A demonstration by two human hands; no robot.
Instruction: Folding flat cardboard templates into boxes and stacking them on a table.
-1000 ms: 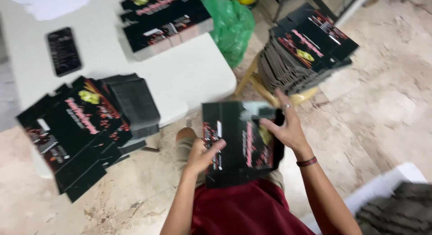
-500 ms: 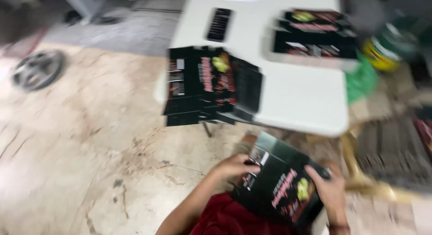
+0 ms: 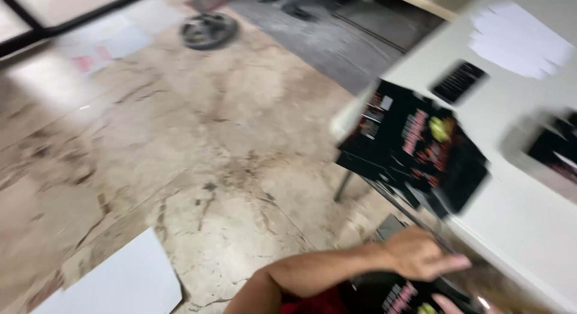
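The view is blurred. My left hand [image 3: 421, 255] reaches in from the bottom and grips the upper edge of a black printed box [image 3: 401, 295] that I hold over my lap. Of my right hand [image 3: 448, 304] only a fingertip shows at the bottom edge, lying on the same box. Above the hands, a fanned stack of similar black flat boxes [image 3: 418, 140] overhangs the corner of a white table [image 3: 517, 212].
A dark phone [image 3: 460, 81] and white paper [image 3: 520, 40] lie farther back on the table, with another stack of black boxes [image 3: 556, 147] at the right edge. A white board [image 3: 120, 284] lies on the marbled floor at lower left, a round metal disc [image 3: 207, 30] at the top.
The view has swung left toward the floor. The box and my hands have slid to the bottom right edge, with the right hand almost out of sight.
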